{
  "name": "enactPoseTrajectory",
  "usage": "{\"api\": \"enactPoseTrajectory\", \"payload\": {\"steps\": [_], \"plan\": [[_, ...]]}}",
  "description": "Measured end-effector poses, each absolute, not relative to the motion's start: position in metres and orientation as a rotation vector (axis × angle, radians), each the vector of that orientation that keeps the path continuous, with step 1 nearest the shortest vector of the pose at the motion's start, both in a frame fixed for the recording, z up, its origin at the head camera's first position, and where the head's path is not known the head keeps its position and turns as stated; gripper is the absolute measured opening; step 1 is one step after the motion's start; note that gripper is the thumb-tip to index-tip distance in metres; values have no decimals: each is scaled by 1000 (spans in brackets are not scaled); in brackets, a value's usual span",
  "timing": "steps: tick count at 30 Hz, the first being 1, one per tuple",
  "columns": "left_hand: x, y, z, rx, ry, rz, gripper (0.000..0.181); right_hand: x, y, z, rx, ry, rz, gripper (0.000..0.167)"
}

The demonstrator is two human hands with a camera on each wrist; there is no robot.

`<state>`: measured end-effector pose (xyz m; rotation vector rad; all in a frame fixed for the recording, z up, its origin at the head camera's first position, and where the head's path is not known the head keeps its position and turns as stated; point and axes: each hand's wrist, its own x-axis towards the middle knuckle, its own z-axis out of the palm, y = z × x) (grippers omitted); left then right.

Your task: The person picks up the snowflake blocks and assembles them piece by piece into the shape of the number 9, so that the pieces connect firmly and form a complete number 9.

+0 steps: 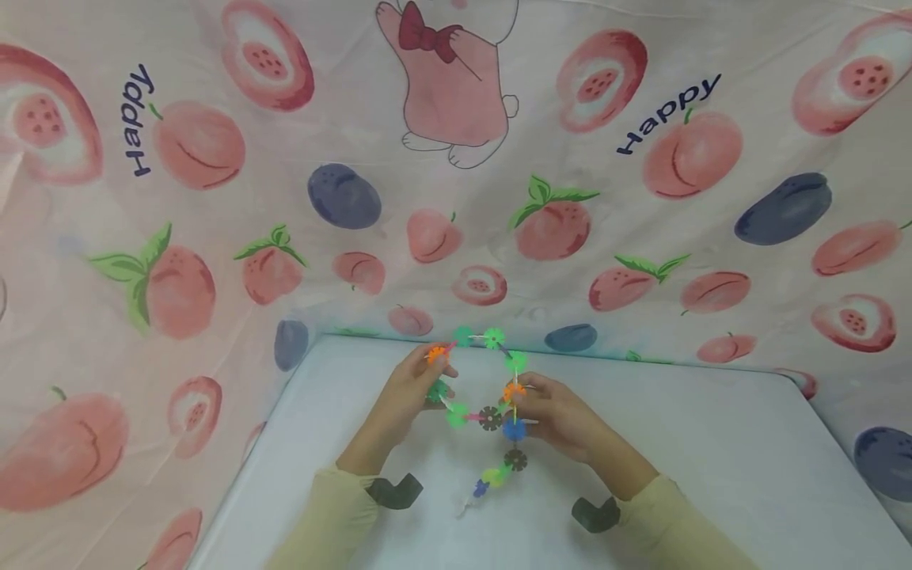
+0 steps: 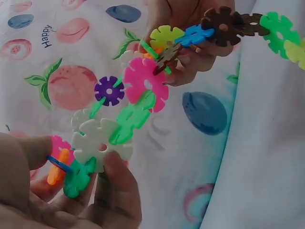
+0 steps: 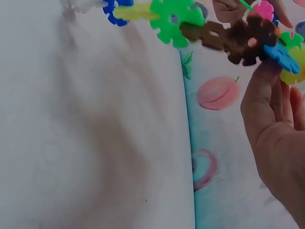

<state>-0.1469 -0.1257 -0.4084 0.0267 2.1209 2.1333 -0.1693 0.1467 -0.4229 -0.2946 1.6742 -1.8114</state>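
A loop of interlocking plastic snowflake discs (image 1: pixel 457 414) is held up above the table, with a tail of discs (image 1: pixel 493 477) hanging from its right side. My left hand (image 1: pixel 406 392) grips the loop's left side, close to an orange disc (image 1: pixel 436 355). Seen from the left wrist, its fingers bend around a white disc (image 2: pixel 88 138) and a green disc (image 2: pixel 77 181). With my right hand (image 1: pixel 563 412) I pinch the loop's right side, near an orange disc (image 1: pixel 513 392) and a blue disc (image 1: pixel 514 430). Brown discs (image 3: pixel 240 40) follow below that grip.
A white-covered table (image 1: pixel 677 475) lies beneath both hands. Behind it and at the sides hangs a cloth (image 1: pixel 442 182) printed with fruit. Dark straps (image 1: pixel 395 492) show at both cuffs.
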Motion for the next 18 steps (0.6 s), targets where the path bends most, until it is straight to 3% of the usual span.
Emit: {"api": "enactPoseTrajectory", "payload": {"steps": [4, 7, 10, 18], "plan": [[-150, -127, -405, 27, 2106, 2121, 30, -171, 147, -419, -301, 1633, -1789, 64], [-152, -127, -403, 43, 2066, 2132, 27, -173, 147, -414, -285, 1613, -1766, 78], [-153, -127, -401, 83, 2033, 2135, 25, -176, 146, -409, -235, 1608, -1742, 78], [-152, -120, -400, 213, 1909, 2107, 20, -189, 136, -397, -181, 1699, -1687, 60]]}}
